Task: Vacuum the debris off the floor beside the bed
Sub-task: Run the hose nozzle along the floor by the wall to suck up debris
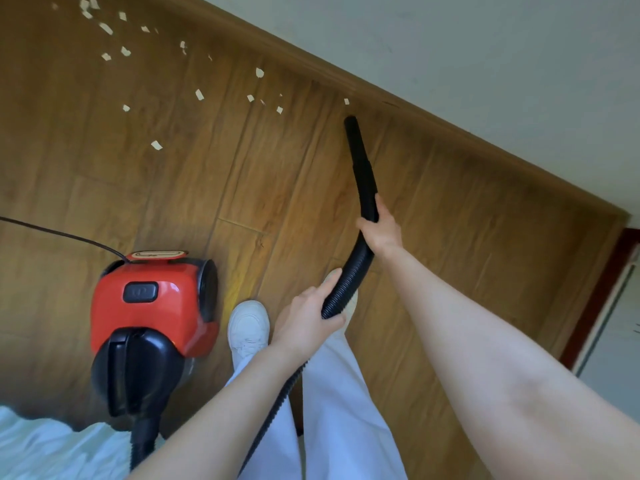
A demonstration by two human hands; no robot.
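Both hands [380, 230] [304, 320] grip the hose [349, 271] — debris [199, 94] lies beyond its nozzle [356, 143].

You only had the one head cam, looking steeply down from standing height at the wood floor [284, 188], tilted so the skirting board [450, 133] ran diagonally across the top right. Your forearms filled the bottom edge up close; the far floor sat top left.

The hose [277, 407] vanishes behind the left forearm [221, 403]; beside the vacuum [152, 320], the bed [52, 448] and power cord [62, 235] are cropped.
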